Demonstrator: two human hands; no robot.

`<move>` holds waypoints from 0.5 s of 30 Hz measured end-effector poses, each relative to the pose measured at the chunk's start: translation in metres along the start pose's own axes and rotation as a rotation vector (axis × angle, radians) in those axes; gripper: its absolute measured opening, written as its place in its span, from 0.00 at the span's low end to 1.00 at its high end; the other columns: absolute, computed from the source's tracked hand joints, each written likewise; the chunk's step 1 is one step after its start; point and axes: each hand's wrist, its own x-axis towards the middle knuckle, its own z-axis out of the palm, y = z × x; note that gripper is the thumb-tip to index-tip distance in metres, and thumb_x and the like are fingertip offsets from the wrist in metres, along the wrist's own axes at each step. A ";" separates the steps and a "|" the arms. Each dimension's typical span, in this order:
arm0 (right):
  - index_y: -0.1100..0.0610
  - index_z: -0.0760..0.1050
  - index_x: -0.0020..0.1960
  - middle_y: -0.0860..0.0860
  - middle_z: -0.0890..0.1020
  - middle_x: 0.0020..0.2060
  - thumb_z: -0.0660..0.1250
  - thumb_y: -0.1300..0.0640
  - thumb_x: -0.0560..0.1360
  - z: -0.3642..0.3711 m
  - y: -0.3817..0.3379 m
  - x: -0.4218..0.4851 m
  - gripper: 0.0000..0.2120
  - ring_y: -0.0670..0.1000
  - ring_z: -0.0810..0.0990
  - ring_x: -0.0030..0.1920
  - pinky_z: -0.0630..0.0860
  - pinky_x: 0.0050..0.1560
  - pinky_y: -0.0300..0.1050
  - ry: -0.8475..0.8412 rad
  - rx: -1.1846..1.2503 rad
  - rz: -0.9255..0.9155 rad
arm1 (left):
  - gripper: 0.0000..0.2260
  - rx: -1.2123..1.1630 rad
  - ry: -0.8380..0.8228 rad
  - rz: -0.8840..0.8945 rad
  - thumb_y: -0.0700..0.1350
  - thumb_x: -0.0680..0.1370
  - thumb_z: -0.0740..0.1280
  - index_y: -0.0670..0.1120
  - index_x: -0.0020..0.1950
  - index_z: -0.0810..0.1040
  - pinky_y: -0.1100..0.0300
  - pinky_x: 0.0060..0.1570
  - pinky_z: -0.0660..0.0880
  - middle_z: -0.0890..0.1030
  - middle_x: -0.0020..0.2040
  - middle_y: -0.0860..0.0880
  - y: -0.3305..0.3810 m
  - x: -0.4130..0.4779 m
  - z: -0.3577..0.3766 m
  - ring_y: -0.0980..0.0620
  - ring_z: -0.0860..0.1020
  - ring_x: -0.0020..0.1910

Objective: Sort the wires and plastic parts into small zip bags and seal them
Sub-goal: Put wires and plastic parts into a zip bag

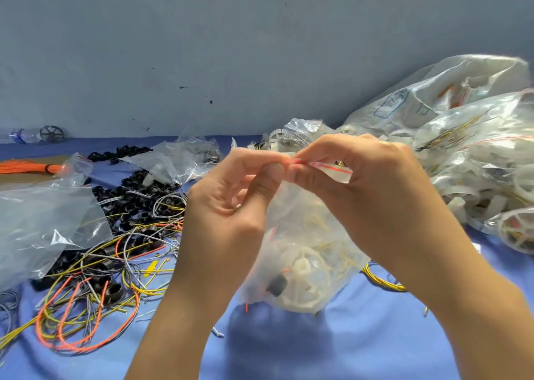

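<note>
Pinching zip bag (306,235), left hand (231,203) and right hand (375,192), blue cloth (361,339), scuffed grey wall (231,47)

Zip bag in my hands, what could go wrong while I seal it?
The zip bag looks full; its wires could catch in the red-lined strip that your left hand and right hand pinch, leaving a gap. An orange wire end seems to poke out at its bottom, so the plastic may tear.
</note>
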 end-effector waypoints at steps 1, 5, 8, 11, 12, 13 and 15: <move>0.47 0.83 0.46 0.38 0.79 0.37 0.71 0.45 0.74 0.000 -0.001 0.000 0.07 0.47 0.80 0.44 0.74 0.46 0.49 0.018 -0.008 0.000 | 0.05 0.014 -0.005 0.010 0.44 0.79 0.67 0.51 0.48 0.82 0.60 0.44 0.77 0.84 0.43 0.54 0.001 0.000 0.000 0.52 0.80 0.41; 0.48 0.82 0.46 0.42 0.83 0.40 0.69 0.44 0.75 0.004 -0.006 0.000 0.09 0.48 0.82 0.45 0.77 0.46 0.51 0.065 0.014 -0.011 | 0.05 0.021 0.015 0.004 0.47 0.79 0.67 0.51 0.50 0.83 0.60 0.46 0.78 0.84 0.43 0.57 0.004 0.002 0.001 0.56 0.80 0.41; 0.49 0.82 0.47 0.44 0.83 0.41 0.68 0.45 0.77 0.008 -0.008 0.001 0.09 0.49 0.82 0.46 0.76 0.48 0.52 0.051 0.003 -0.021 | 0.04 -0.003 0.028 -0.030 0.47 0.79 0.67 0.51 0.50 0.82 0.64 0.43 0.76 0.83 0.39 0.56 0.003 0.004 0.000 0.57 0.79 0.38; 0.48 0.82 0.47 0.44 0.83 0.42 0.67 0.44 0.77 0.011 -0.011 0.001 0.10 0.51 0.82 0.47 0.75 0.51 0.55 0.051 -0.022 -0.017 | 0.05 0.052 0.029 -0.043 0.47 0.80 0.65 0.50 0.49 0.80 0.65 0.42 0.76 0.83 0.39 0.53 0.001 0.006 0.000 0.56 0.80 0.39; 0.48 0.82 0.47 0.44 0.83 0.42 0.66 0.44 0.77 0.012 -0.012 0.000 0.10 0.52 0.82 0.47 0.75 0.52 0.56 0.051 -0.021 -0.008 | 0.05 0.090 0.040 -0.043 0.47 0.81 0.64 0.51 0.49 0.79 0.64 0.42 0.76 0.82 0.39 0.53 0.001 0.006 0.001 0.56 0.80 0.39; 0.48 0.82 0.47 0.44 0.83 0.42 0.67 0.44 0.77 0.014 -0.014 0.000 0.09 0.52 0.82 0.47 0.74 0.53 0.56 0.049 -0.026 -0.001 | 0.06 0.135 0.060 -0.043 0.48 0.82 0.63 0.51 0.48 0.78 0.63 0.41 0.75 0.82 0.39 0.53 -0.001 0.005 0.002 0.56 0.80 0.39; 0.48 0.82 0.47 0.44 0.83 0.42 0.67 0.45 0.77 0.017 -0.016 -0.001 0.08 0.53 0.81 0.46 0.74 0.53 0.57 0.048 -0.060 -0.005 | 0.07 0.226 0.107 -0.041 0.48 0.82 0.61 0.51 0.48 0.77 0.64 0.39 0.73 0.81 0.37 0.55 -0.003 0.005 0.002 0.59 0.77 0.36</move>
